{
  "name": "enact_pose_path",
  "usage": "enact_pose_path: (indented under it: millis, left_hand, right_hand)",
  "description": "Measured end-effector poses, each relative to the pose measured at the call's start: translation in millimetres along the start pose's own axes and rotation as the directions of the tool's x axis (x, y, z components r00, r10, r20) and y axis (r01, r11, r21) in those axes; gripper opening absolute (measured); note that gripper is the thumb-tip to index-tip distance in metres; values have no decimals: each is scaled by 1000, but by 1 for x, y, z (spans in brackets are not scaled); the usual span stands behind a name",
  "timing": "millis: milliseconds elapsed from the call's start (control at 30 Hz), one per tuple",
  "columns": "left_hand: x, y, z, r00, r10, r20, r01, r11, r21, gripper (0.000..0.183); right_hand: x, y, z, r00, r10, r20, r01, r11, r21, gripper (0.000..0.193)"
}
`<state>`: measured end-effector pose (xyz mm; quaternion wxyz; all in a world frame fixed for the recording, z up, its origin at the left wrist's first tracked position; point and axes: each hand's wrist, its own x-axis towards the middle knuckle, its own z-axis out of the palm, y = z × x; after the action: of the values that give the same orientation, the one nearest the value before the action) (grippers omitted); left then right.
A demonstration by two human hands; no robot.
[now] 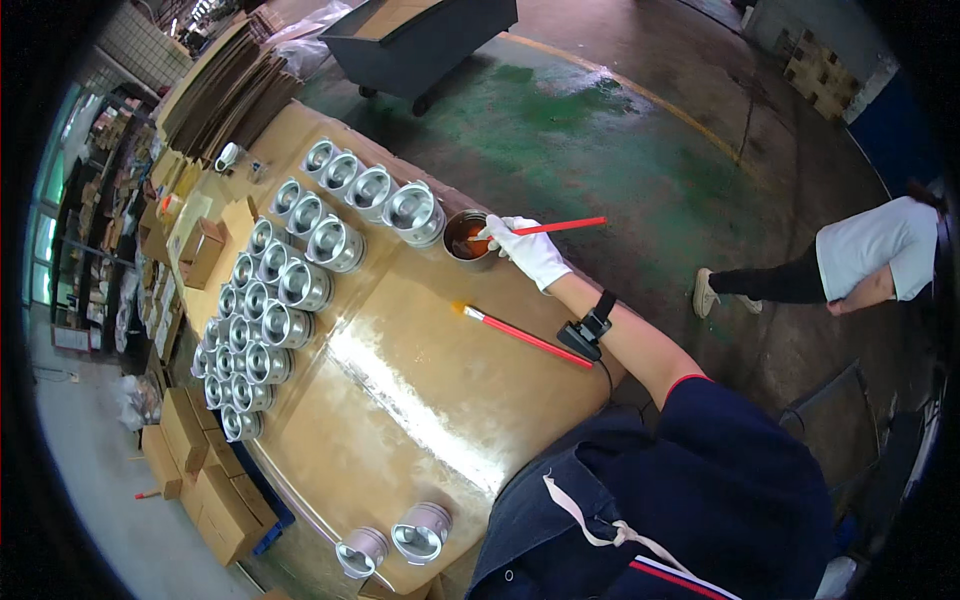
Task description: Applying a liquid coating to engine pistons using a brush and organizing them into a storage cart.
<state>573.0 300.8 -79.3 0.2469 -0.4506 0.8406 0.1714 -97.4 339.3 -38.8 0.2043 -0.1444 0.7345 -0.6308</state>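
Note:
My right hand [530, 252], in a white glove, grips a red-handled brush [562, 226]. Its lower end reaches into a round metal can [470, 262] of amber-brown liquid, so the bristles are hidden. Just nearer to me, a second red-handled paintbrush [530, 337] with yellowish bristles lies on the brown table covering [440, 370]. To the left of the can, silver metal pistons [336, 244] stand in slanting rows, hollow ends up. Two more pistons [421, 532] sit at the table's near left edge. My left hand is out of view.
Cardboard sheets [215, 95] and a small open carton [203, 243] are at the table's far left. Brown boxes [225, 510] are stacked beside it. A dark wheeled bin [420, 50] stands beyond. Another person [870, 255] is on the floor at right.

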Motion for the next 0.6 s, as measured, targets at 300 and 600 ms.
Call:
enact_pose_path:
  millis: [300,600]
  left_hand:
    - [14,64,-34,770,40,-636,-45,999,8,57]
    - [46,103,-94,918,-359,-166,390,892,229,74]
  right_hand:
    - [11,13,4,999,31,-35,-39,964,-262,47]
    - [-8,9,-14,929,-361,84,351,785,-511,18]
